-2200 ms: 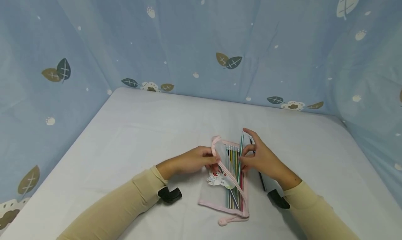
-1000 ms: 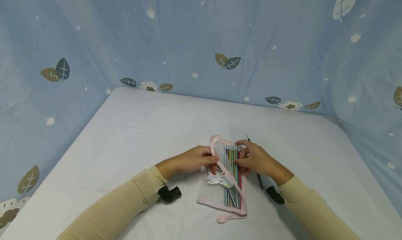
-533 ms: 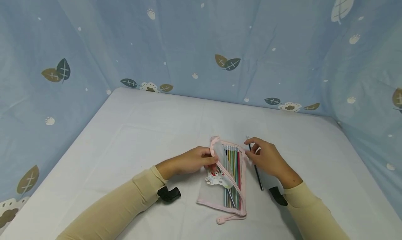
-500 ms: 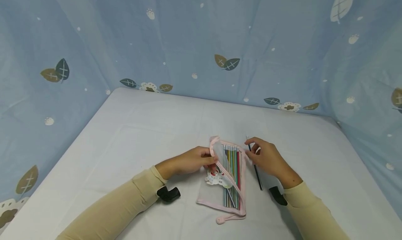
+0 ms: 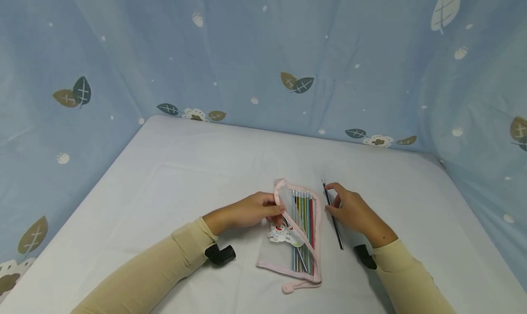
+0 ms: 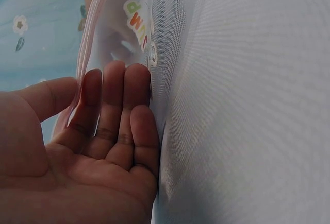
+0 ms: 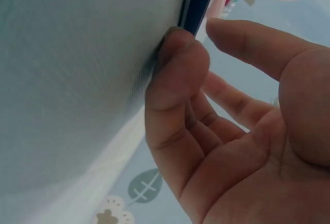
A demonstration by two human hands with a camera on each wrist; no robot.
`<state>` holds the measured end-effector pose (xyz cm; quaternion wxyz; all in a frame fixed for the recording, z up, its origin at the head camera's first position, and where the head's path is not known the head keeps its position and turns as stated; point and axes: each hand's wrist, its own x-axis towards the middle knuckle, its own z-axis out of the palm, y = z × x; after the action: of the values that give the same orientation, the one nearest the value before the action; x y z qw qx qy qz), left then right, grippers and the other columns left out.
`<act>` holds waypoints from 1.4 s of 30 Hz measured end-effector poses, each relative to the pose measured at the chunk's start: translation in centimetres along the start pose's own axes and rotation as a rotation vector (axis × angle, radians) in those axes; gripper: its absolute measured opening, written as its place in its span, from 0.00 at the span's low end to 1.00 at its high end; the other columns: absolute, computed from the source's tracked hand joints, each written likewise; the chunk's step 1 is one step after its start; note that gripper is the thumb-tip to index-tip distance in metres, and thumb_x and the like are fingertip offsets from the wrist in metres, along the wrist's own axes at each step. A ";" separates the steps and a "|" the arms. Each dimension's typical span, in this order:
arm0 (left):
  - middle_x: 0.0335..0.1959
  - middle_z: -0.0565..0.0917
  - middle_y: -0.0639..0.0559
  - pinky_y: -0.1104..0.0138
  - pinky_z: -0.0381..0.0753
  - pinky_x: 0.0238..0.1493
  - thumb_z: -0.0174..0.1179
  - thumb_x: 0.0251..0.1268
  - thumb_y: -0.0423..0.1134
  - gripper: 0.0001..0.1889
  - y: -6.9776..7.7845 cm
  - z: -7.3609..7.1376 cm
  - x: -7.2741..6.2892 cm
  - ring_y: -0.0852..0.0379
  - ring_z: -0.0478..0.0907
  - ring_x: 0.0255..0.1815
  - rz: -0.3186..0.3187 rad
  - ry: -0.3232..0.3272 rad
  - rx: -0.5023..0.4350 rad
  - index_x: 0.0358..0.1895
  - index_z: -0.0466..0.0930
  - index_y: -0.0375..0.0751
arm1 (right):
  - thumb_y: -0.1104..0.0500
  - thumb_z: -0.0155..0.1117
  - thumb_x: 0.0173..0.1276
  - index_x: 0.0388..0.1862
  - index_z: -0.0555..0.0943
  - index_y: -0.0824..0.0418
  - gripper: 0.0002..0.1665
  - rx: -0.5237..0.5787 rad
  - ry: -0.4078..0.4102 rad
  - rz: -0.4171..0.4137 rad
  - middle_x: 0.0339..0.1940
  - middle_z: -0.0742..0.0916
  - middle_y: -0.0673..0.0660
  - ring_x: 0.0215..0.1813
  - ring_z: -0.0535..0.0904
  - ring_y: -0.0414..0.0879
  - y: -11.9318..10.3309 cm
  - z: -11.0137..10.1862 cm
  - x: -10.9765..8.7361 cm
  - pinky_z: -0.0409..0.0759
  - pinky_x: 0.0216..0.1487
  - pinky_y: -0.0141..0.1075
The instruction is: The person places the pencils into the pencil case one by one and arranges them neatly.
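Observation:
In the head view, a see-through mesh pencil case (image 5: 272,255) with pink edging lies at the front of the table. Several pencils (image 5: 307,218) lie side by side inside it. My left hand (image 5: 249,210) pinches the pink zipper edge (image 6: 88,41) between thumb and forefinger and holds the opening up. A dark pencil (image 5: 336,229) rests on the table right of the case. My right hand (image 5: 350,209) is over this pencil, fingers bent around its upper half. In the right wrist view, the fingertips are at the dark blue pencil (image 7: 202,2), and the thumb stands apart from it.
A white cartoon tag (image 5: 284,235) hangs at the case's zipper edge. A pink strap (image 5: 302,285) sticks out at the near corner. The white-covered table (image 5: 197,154) is bordered by blue leaf-print cloth (image 5: 247,44).
My right hand put a teal pencil into the case and let it go, then moved right to the dark pencil on the table. My left hand has kept its hold on the zipper edge.

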<state>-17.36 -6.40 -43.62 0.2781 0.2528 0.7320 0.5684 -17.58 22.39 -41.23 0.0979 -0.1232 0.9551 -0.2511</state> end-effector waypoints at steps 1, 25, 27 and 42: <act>0.35 0.86 0.48 0.67 0.80 0.46 0.51 0.79 0.41 0.14 0.0 0.0 0.0 0.60 0.80 0.37 -0.001 -0.002 -0.003 0.44 0.80 0.31 | 0.64 0.64 0.69 0.71 0.64 0.64 0.34 -0.002 -0.007 -0.001 0.33 0.83 0.58 0.27 0.74 0.45 0.1 0.0 0.0 0.75 0.27 0.36; 0.36 0.86 0.47 0.66 0.80 0.48 0.51 0.79 0.43 0.16 0.0 0.0 0.0 0.60 0.81 0.38 0.000 -0.016 0.014 0.45 0.79 0.30 | 0.69 0.59 0.65 0.77 0.55 0.71 0.42 -0.054 -0.019 -0.080 0.24 0.77 0.52 0.24 0.69 0.42 0.6 0.4 -0.2 0.69 0.23 0.34; 0.36 0.86 0.48 0.66 0.80 0.48 0.51 0.79 0.43 0.16 0.0 0.1 0.0 0.60 0.81 0.38 -0.006 -0.013 0.019 0.44 0.80 0.31 | 0.69 0.60 0.63 0.76 0.56 0.70 0.43 -0.046 0.000 -0.087 0.24 0.77 0.53 0.23 0.69 0.42 0.6 0.4 -0.2 0.69 0.22 0.35; 0.36 0.86 0.48 0.66 0.80 0.48 0.51 0.79 0.43 0.15 0.0 0.0 0.3 0.60 0.81 0.39 -0.015 -0.002 0.038 0.44 0.81 0.35 | 0.70 0.61 0.56 0.77 0.58 0.61 0.49 0.048 0.219 -0.129 0.27 0.81 0.54 0.21 0.70 0.42 0.3 0.0 0.3 0.70 0.22 0.33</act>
<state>-17.55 -6.21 -43.63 0.2784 0.2530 0.7442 0.5520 -17.88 22.59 -41.47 -0.0203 -0.1538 0.9438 -0.2917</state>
